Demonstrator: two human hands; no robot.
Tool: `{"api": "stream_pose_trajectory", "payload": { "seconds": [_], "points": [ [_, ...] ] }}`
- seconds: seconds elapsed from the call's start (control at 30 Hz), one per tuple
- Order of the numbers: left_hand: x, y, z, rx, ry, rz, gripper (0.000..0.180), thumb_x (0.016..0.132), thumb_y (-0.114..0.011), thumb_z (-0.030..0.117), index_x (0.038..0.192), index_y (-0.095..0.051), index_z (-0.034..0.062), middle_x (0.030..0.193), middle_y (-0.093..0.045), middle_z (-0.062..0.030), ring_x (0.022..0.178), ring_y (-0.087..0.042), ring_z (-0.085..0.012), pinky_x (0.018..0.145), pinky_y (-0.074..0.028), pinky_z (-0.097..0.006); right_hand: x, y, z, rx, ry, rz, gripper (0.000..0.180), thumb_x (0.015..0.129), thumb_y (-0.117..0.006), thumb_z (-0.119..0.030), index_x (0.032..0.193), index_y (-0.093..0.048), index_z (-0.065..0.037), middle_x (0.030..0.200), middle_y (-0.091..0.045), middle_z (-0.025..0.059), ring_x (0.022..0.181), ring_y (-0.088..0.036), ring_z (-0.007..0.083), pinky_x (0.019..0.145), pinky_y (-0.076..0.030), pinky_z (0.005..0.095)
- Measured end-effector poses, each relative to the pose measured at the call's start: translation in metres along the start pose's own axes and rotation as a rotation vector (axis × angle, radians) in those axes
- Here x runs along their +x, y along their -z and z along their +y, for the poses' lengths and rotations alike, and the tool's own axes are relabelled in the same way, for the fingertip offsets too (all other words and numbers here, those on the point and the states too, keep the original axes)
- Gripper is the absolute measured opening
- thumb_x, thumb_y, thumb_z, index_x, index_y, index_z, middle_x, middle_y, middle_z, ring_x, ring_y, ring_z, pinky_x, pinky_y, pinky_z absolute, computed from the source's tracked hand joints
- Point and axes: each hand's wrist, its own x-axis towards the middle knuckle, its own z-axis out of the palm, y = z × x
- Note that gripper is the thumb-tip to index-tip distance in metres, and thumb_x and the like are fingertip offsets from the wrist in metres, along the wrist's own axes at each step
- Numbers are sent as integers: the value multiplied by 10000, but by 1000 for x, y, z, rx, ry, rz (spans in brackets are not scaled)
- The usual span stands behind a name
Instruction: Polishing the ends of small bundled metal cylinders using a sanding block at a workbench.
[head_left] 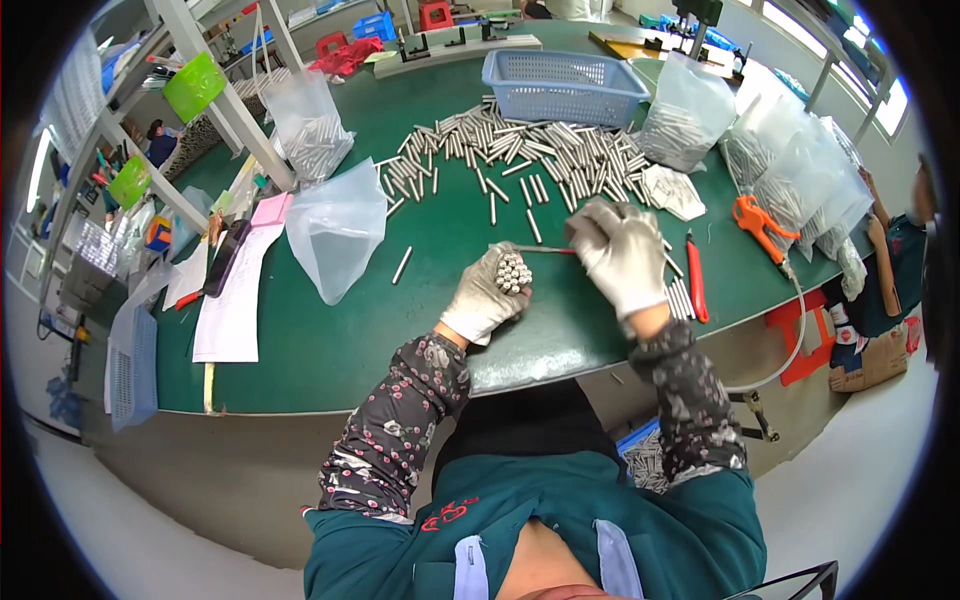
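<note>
We look down on a green worktop in a busy workshop, with white metal shelving at the far left and windows at the upper right. Across the middle of it lies a loose pile of short metal rods, spread out in front of a blue plastic basket. Clear plastic bags filled with more rods crowd the right edge, another filled bag stands by the shelf leg, and an empty-looking clear bag lies to the left of the hands. Our left hand, in a pale work glove, has its grip clenched around a bundle of rods, held upright so that we see their round ends packed together. Our right hand, gloved the same way, is just beside it; its fingers are closed on a single thin rod that points leftward, its tip just above the bundle. A few stray rods lie on the worktop near the hands, and a small row of them sits just right of the right wrist. A red-handled tool lies beyond that row, and orange-handled pliers lie farther right. White papers and a dark phone rest at the left.
</note>
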Motion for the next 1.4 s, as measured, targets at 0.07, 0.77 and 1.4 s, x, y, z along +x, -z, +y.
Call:
{"api": "stream_pose_trajectory", "payload": {
  "seconds": [0.07,0.77,1.4],
  "points": [
    [3,1,-8,-32,33,16,525,622,-655,-44,1105,-475,54,880,-567,-17,850,-562,-109,757,-480,-219,-3,13,-44,458,194,146,140,785,-532,-194,764,-601,-74,793,-614,132,615,-576,244,580,-473,368],
    [-5,6,-7,-54,-143,-47,540,612,-628,-145,1078,-465,73,819,-551,-1,708,-545,-93,573,-493,-208,-23,5,-15,73,-21,-33,305,717,-605,-316,965,-622,-137,959,-575,127,853,-553,314,724,-459,427],
    [-7,8,6,-331,-11,-101,403,715,-671,-51,1053,-480,56,859,-597,-58,721,-571,-116,544,-503,-221,-40,17,-18,30,88,-370,581,656,-668,-294,1183,-528,-92,1201,-474,205,1106,-452,345,962,-319,469]
  ]
}}
